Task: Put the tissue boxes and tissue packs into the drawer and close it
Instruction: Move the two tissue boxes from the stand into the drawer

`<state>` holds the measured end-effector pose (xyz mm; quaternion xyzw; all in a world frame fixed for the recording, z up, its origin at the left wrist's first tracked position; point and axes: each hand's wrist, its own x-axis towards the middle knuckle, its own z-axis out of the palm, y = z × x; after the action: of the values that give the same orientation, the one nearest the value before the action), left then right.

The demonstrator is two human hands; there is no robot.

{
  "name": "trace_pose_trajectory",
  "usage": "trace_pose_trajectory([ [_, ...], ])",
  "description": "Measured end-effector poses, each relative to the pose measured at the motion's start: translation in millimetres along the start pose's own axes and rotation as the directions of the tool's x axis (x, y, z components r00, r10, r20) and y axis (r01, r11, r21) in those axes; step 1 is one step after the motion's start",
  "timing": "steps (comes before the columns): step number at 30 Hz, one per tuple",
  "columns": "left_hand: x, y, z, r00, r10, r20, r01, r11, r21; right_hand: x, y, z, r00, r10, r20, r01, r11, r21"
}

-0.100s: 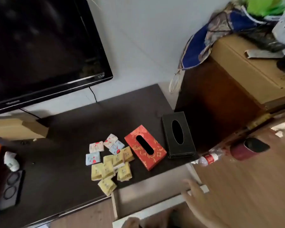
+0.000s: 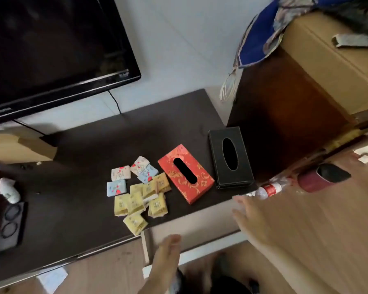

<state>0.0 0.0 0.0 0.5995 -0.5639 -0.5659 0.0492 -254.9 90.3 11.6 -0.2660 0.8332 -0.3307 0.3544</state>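
A dark brown wooden bench [image 2: 77,166] is seen from above, with a pulled-out drawer [image 2: 191,228] of pale interior and white front edge below its front right part. On the bench top, a red tissue box with gold floral pattern [image 2: 186,174] lies flat at an angle, its dark oval slot facing up. Just beside it, to the right, a black leather-look tissue box with stitched edges [image 2: 231,158] lies flat near the bench's right end, also slot upward. To the left of the red box, a loose cluster of small yellow tissue packs [image 2: 142,200] is spread near the front edge, some overlapping, with one pack at the very edge above the drawer's left corner. Behind them, four pale printed tissue packs in pink and blue [image 2: 132,174] are laid close together. None of these items is inside the drawer.

The left hand [image 2: 166,257] is held over the drawer's left front part, fingers together and loosely extended, holding nothing. The right hand [image 2: 251,219] is blurred; its fingers are spread and it is empty, positioned over the drawer's right end, close to the bench's front right corner.

A black flat-screen television [image 2: 51,49] is mounted behind the bench. A small white bottle [image 2: 9,189] rests at the bench's left end. A clear plastic bottle with a red label [image 2: 270,188] lies on the wooden floor by the bench's right end, next to a maroon cup [image 2: 321,177].
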Motion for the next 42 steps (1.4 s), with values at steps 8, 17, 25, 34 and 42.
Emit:
trace_pose_trajectory([
  [8,89,112,32,0.981,0.106,-0.161,-0.130,0.980,-0.149,117,-18,-13,0.947,-0.125,-0.295,0.108,0.991,-0.074],
  [17,158,129,60,0.924,-0.181,-0.336,0.074,0.949,-0.307,173,-4,-9,0.964,0.068,-0.256,-0.101,0.988,-0.119],
  [25,172,114,65,0.939,-0.185,-0.289,0.059,0.917,-0.395,180,6,-7,0.951,0.037,-0.307,-0.076,0.991,-0.115],
  [34,150,127,60,0.883,-0.334,-0.330,0.122,0.843,-0.525,150,4,-10,0.917,0.087,-0.390,0.041,0.950,0.309],
  [42,63,48,79,0.912,-0.042,-0.408,-0.138,0.905,-0.403,77,47,-4,0.950,0.064,-0.304,0.061,0.921,0.385],
])
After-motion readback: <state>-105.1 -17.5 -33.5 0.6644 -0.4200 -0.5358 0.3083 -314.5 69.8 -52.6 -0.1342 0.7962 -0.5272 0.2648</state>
